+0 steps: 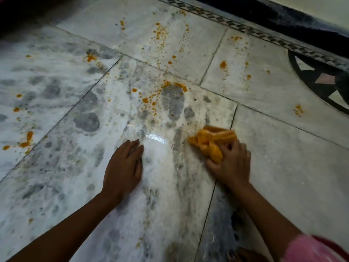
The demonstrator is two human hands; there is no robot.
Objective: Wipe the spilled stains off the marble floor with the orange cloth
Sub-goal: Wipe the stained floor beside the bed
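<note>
Pink sleeve (311, 250): showing at the lower right corner, nearest the camera, covering the upper part of the right arm.

Right hand (231, 163): reaching forward over the marble floor (283, 167), fingers (224, 148) clenching around the near end of the orange cloth (211, 141). The hand is slightly blurred.

Orange cloth: lying bunched and folded on the floor right of centre, pressed down under the right hand. Its long axis is running roughly from the near left to the far right, with the free end pointing away from the person toward the far right; the exact fold pattern is hard to make out through the blur. It is sitting just beside a dark grout line (233, 118) between two slabs.

Left hand (123, 167): resting palm down on the floor left of the cloth, fingers lying flat and close together, holding nothing. It is well apart from the cloth, with a wet glossy patch (156, 138) shining between the two hands.

Orange stains (151, 100): lying scattered as drops and smears across the slabs beyond both hands, densest around a grey patch near the middle, with more at the far left edge (26, 140) and on the far right slabs (223, 64).

Patterned border strip (245, 28): running diagonally along the far right edge of the floor, with a dark round inlay (321, 82) beside it.
</note>
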